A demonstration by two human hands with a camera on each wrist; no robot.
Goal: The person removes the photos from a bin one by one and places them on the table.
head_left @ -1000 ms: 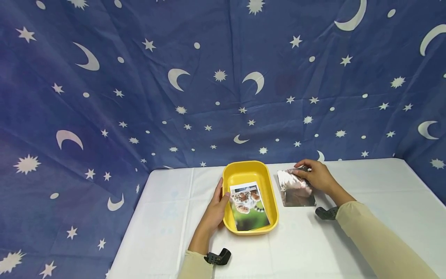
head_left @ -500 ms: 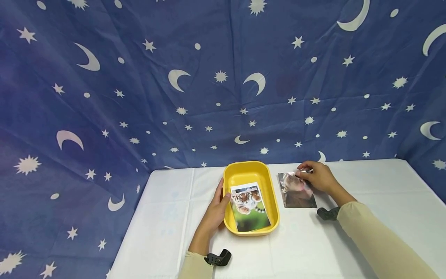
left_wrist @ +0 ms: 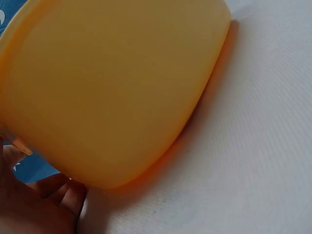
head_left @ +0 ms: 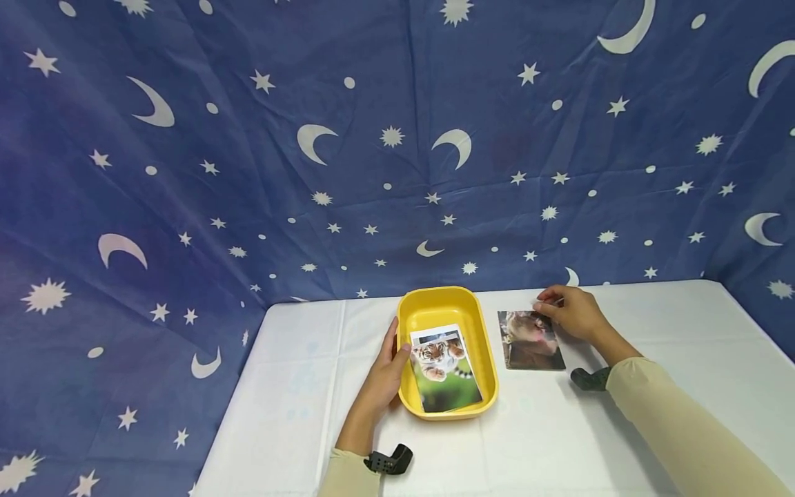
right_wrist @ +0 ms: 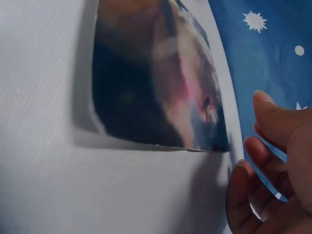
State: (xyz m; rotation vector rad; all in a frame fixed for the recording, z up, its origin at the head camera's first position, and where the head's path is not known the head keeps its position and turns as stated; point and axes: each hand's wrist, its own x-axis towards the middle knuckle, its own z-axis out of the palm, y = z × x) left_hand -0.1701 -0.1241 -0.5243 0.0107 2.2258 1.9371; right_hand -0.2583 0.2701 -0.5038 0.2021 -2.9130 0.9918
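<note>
We've drawn our right hand off the photo toward three o'clock, fingers apart; it lies unheld. Our left hand clamps the yellow tray at nine.

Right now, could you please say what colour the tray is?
Yellow; the tray shows best in the head view.

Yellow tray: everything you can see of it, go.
The yellow tray is a rounded rectangle, open-topped, with smooth, plastic-looking walls. It sits open side up on the white cloth, its long sides running away from the person. Overlapping printed photos lie inside, the uppermost showing a tiger against green; the tray's far end is bare. The left hand holds its left side, thumb over the rim, fingers outside the wall.
</note>
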